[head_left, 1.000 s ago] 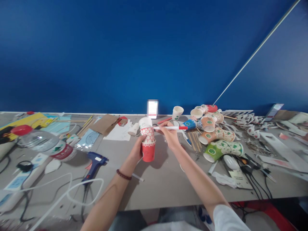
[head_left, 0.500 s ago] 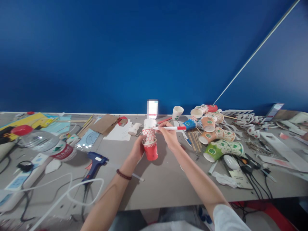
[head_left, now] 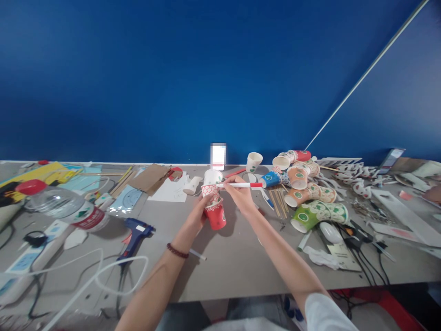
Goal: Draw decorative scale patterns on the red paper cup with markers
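Observation:
Stacked in the middle of the desk are a red paper cup (head_left: 217, 219) at the bottom, a white-and-red scale-patterned cup (head_left: 206, 190) above it and a white cup (head_left: 212, 177) on top. My left hand (head_left: 198, 215) is wrapped round the stack from the left side, its thumb across the patterned cup. Between the closed fingertips of my right hand (head_left: 242, 196) lies a white marker (head_left: 237, 185) with a red end. It points left, and its tip is at the white cup; whether it touches I cannot tell.
Left of my arms lie a blue glue gun (head_left: 137, 236), a water bottle (head_left: 72, 207) and a power strip (head_left: 34, 257). To the right are several toppled paper cups (head_left: 310, 216), wooden sticks (head_left: 279, 202) and cables. A phone (head_left: 218, 156) stands at the blue wall.
The upper part of the cup stack now leans a little further left. My right hand and the marker have shifted slightly left with it.

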Demonstrator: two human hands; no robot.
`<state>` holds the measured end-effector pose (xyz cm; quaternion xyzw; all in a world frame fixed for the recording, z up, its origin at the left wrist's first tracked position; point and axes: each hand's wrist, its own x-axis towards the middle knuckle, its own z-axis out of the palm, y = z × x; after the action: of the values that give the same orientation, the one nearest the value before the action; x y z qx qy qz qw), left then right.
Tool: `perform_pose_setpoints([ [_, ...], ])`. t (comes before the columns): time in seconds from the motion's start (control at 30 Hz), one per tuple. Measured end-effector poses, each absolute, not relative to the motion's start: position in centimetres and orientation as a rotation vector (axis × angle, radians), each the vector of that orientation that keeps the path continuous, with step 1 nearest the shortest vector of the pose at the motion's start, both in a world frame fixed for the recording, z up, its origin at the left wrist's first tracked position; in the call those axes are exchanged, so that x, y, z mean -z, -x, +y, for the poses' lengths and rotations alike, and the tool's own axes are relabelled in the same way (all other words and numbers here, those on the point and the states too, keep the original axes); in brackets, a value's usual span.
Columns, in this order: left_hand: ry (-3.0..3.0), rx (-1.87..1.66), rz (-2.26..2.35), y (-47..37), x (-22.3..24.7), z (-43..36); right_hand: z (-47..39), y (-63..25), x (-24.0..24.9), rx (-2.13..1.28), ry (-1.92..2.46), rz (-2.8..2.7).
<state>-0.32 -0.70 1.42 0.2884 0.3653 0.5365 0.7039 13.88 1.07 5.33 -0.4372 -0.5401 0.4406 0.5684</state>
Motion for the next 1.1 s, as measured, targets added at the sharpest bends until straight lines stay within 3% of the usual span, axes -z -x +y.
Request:
perform_pose_setpoints([
  [1.1, -0.659, -1.212, 0.785, 0.28, -1.47, -0.8, 1.29, -13.83, -5.12, -0.995, 1.001, -1.309],
])
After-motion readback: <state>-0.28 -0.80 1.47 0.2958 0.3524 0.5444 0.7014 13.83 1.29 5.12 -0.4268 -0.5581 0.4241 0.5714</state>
